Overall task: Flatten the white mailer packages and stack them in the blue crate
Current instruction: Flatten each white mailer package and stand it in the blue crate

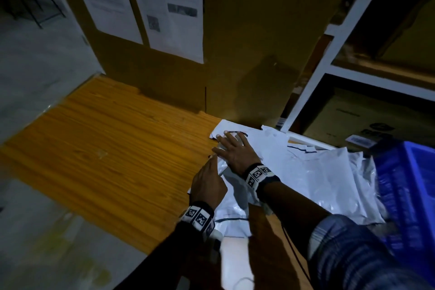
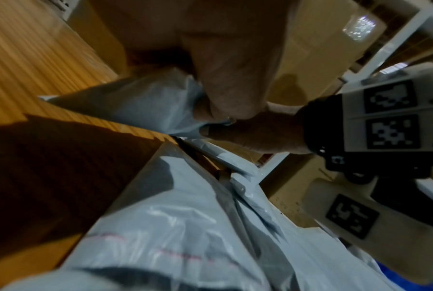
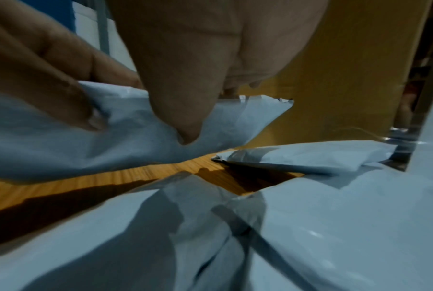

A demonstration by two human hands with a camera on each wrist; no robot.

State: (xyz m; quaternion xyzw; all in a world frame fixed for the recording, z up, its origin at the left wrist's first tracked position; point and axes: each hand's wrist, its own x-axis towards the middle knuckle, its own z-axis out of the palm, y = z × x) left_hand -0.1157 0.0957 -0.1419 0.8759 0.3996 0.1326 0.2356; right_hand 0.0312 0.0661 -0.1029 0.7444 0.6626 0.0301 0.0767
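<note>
- Right hand is spread flat, fingers straight, pressing down on the top mailer near its far torn edge. Palm-down, not grabbing anything.
- Left hand sits just beside it at the mailer's left edge. From the head view the fingers look like they're pinching the plastic, and the left wrist view shows white film bunched against the fingers, so I'd call that a pinch on the edge.
- That mailer lies on the wooden table, at its right end, on top of a loose pile of other white mailers that spreads toward the blue crate.
- The crate is at the far right, just past the pile. Can't see what's in it from here.
- Behind everything there's a big cardboard box with printed sheets stuck on it, plus a white shelf frame to the right.
- Handling guess: thin poly film, super light, floppy and kinda slick, traps air. Probably best to press from the middle outward, then lift by two corners or an edge so it doesn't fold back on itself.
</note>
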